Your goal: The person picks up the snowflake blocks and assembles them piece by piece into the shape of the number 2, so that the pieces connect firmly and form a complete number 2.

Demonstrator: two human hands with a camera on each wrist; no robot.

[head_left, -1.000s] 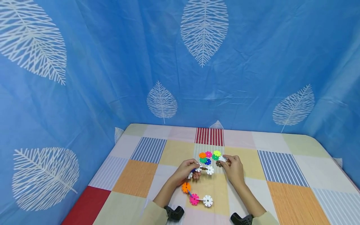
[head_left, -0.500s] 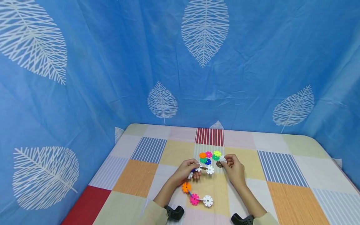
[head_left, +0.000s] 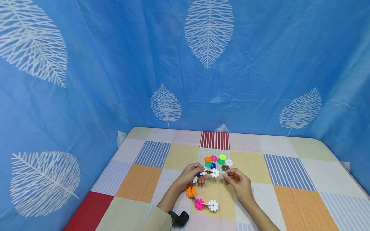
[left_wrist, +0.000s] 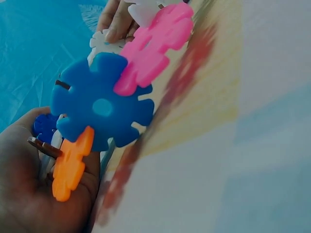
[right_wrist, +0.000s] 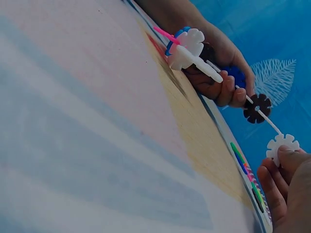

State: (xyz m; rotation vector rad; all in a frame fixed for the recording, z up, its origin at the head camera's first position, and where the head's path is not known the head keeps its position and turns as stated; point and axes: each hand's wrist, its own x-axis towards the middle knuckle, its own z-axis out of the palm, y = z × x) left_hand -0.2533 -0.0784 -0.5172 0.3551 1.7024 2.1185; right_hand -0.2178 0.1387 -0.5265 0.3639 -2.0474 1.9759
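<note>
A chain (head_left: 191,192) of notched, flower-shaped discs hangs in the left hand (head_left: 189,175) above the worktop (head_left: 136,211), bending round in an open curve; the left hand's fingers curl round its middle and hide some of the discs there. The curve's near end is a white disc (head_left: 213,206), with a pink disc (head_left: 199,204) to its left and another white disc seen edge-on between those 2; in the left wrist view, a blue disc (left_wrist: 73,111) is slotted to the pink disc on 1 side and to an orange disc (left_wrist: 70,170) on the other. The far end runs out past the left hand through a brown disc (right_wrist: 257,108); there the right hand (head_left: 239,183) pinches 1 white piece (right_wrist: 278,143) between thumb and fingers, against the chain's last white disc; whether their notches interlock I cannot tell.

Just beyond the far end lie 8 loose discs (head_left: 222,157) in a cluster on the worktop: 2 green, 1 orange, 1 pink, 1 blue, 1 yellow-green, 1 white and 1 brown; a patchwork cloth (head_left: 154,179) covers the worktop; a black device (head_left: 180,219) sits at the left wrist, beside a beige sleeve (head_left: 159,219); a blue curtain (head_left: 254,57) printed with white leaves hangs behind.
</note>
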